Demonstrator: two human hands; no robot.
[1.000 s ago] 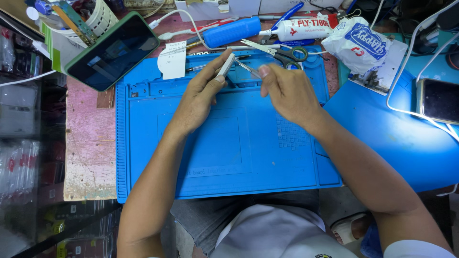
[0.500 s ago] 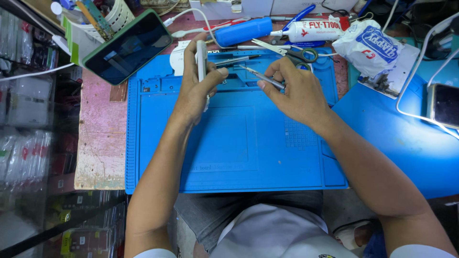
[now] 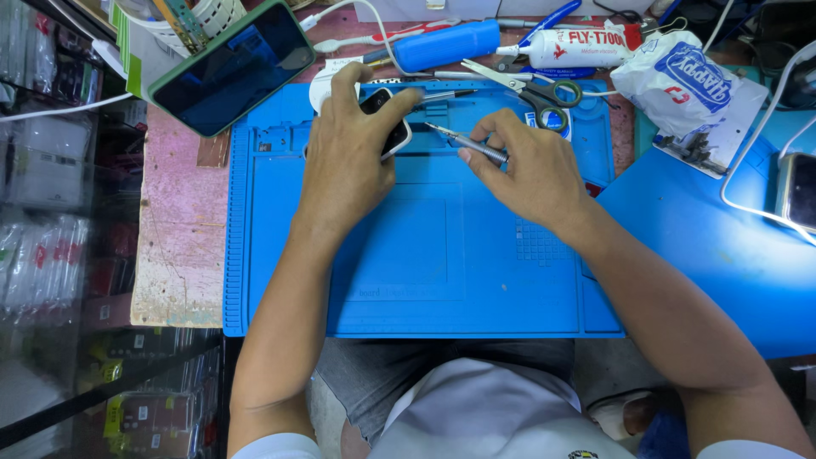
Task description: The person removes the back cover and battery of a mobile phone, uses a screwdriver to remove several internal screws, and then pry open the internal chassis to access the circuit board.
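My left hand (image 3: 347,151) grips a small dark phone with a white rim (image 3: 384,126) and holds it over the far part of the blue work mat (image 3: 408,263). My right hand (image 3: 527,170) pinches a thin metal screwdriver (image 3: 463,143), whose tip points left toward the phone's edge. The tip stands close to the phone; whether it touches I cannot tell.
Scissors (image 3: 535,89), a blue cylinder tool (image 3: 446,44) and a white glue tube (image 3: 578,47) lie past the mat. A larger phone (image 3: 234,68) leans at the far left. A white packet (image 3: 680,81) and another phone with cable (image 3: 799,191) sit right.
My left hand has turned the small phone from edge-on to face-up and brought it right. My right hand with the screwdriver has come closer to it.
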